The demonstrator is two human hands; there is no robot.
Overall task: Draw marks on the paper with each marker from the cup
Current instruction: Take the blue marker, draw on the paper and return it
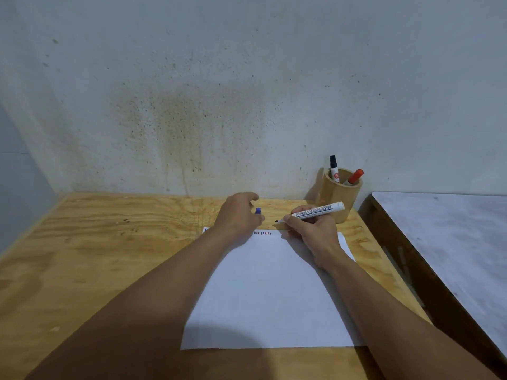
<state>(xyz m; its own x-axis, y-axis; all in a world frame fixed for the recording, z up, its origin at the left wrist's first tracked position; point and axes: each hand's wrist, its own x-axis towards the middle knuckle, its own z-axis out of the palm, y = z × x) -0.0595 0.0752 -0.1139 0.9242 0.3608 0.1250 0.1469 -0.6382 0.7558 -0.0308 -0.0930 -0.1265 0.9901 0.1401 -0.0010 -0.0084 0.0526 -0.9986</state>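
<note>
A white sheet of paper (pixel 269 292) lies on the wooden table (pixel 109 242), with a row of short coloured marks (pixel 262 233) along its far edge. My right hand (pixel 310 231) grips an uncapped white board marker (pixel 315 211), its dark tip pointing left just above the paper's far edge. My left hand (pixel 238 215) rests over the paper's far left part and pinches the blue cap (pixel 258 211). A wooden cup (pixel 338 194) at the back right holds a black-capped marker (pixel 334 168) and a red-capped marker (pixel 354 176).
A stained wall rises right behind the table. To the right stands a second table with a pale top (pixel 450 242) and a dark frame, separated by a narrow gap.
</note>
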